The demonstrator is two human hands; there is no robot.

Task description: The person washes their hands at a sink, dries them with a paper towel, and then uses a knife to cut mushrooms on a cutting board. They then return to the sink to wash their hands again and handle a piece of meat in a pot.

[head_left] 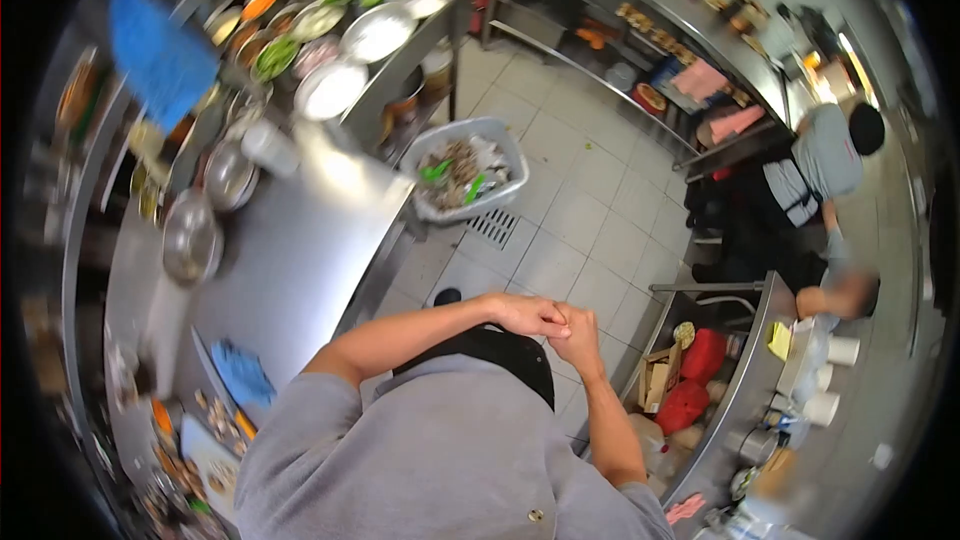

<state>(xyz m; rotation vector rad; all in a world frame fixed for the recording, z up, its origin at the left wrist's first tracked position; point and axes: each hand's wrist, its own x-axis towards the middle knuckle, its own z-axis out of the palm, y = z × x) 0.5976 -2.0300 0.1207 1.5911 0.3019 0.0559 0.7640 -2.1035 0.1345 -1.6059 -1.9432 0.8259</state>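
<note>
My left hand (532,315) and my right hand (577,334) meet in front of my waist, above the tiled floor. Both have their fingers closed and pressed against each other. No object shows at the hands, but the insides of the fingers are hidden. Just below them is the black apron (520,362) over my grey shirt. Beyond the hands, on the floor, stands a grey bin (522,165) with scraps and green bits in it.
A steel counter (300,250) on my left carries metal bowls (192,240) and a blue cloth (242,372). Food bowls (378,33) stand farther back. On the right, a steel table (745,380) has red bags (685,405) underneath. Two people, one in a grey shirt (828,152), are at right.
</note>
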